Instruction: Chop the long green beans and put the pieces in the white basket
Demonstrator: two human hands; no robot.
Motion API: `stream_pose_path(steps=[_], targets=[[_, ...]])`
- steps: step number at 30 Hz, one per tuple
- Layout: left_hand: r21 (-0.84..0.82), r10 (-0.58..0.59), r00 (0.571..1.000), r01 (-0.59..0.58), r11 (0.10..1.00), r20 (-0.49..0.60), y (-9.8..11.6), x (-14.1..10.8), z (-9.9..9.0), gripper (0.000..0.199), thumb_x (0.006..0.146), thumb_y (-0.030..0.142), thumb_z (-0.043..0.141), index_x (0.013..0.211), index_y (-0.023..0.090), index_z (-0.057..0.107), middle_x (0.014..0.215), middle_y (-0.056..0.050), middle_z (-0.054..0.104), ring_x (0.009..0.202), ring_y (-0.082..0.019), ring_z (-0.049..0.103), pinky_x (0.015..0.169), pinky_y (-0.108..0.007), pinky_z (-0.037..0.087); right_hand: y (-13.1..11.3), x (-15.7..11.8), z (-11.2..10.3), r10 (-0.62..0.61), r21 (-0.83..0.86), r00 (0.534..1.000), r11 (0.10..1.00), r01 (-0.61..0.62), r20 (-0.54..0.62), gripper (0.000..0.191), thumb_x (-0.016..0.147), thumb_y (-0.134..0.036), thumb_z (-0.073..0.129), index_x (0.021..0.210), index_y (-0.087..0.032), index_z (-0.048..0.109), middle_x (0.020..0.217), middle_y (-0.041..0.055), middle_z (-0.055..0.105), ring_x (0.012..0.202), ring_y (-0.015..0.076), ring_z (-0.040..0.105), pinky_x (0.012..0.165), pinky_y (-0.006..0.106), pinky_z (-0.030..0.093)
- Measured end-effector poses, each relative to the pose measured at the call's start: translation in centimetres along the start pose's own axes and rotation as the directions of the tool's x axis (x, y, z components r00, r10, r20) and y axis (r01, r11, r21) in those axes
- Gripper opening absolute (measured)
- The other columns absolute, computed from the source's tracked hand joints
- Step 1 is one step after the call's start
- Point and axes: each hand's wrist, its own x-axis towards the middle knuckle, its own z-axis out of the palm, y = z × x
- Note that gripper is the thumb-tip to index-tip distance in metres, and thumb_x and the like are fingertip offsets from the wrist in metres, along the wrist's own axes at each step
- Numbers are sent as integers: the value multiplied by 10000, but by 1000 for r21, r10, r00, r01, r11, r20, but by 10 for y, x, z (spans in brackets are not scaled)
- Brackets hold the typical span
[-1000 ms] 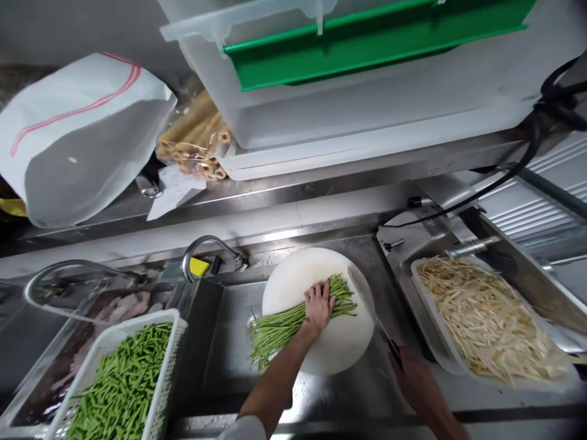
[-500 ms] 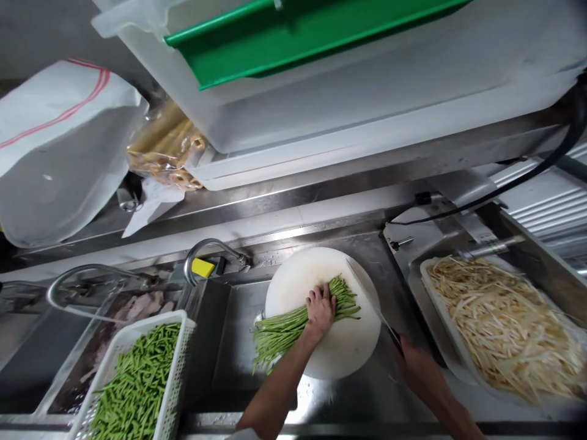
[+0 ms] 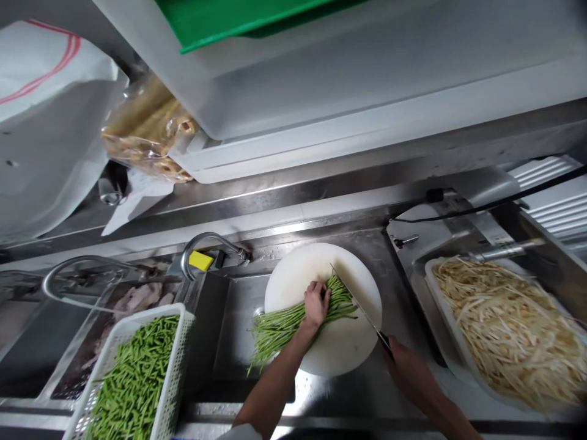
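Note:
A bundle of long green beans (image 3: 284, 327) lies across a round white cutting board (image 3: 293, 269), its left ends hanging past the board over the sink. My left hand (image 3: 316, 304) presses down on the bundle, fingers curled over it near the right end. In my right hand (image 3: 403, 363) is a kitchen knife (image 3: 360, 307), gripped by its black handle. The blade slants over the right end of the beans; whether its edge touches the board I cannot tell. At lower left, a white plastic basket (image 3: 183, 330) holds cut green beans (image 3: 132, 379).
At right, a tray of pale shredded strips (image 3: 509, 330) sits beside a metal machine. Curved faucets (image 3: 183, 256) stand behind the sinks, near a yellow sponge (image 3: 200, 261). Pale meat (image 3: 140, 297) lies in the left sink. A large translucent bin (image 3: 321, 91) occupies the shelf above.
The knife has moved left, from beside the bundle's right end to over it. My left hand's fingers have drawn in more tightly. The whole view has shifted slightly.

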Motion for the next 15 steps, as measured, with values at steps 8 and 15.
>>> stream_pose_path(steps=[8,15], targets=[[411,158,987,-158,898,36,0,-45,5,920,887,675,477,1572,129,197,1541,-188,382,1383,-395,369,1133,-560,315,-27,29,-33,42,-104,999,994,-43,-17,414,1012,-376,276,1065,-156,623,876,135,763,854,267,734,704,312,460],[483,75,995,-96,871,63,-1,-35,16,752,946,537,473,1563,162,258,1472,-175,468,1267,-352,465,1080,-555,372,-53,7,-34,42,-257,997,965,-57,-66,338,1027,-314,283,1075,-160,580,848,135,770,750,270,745,583,302,402]])
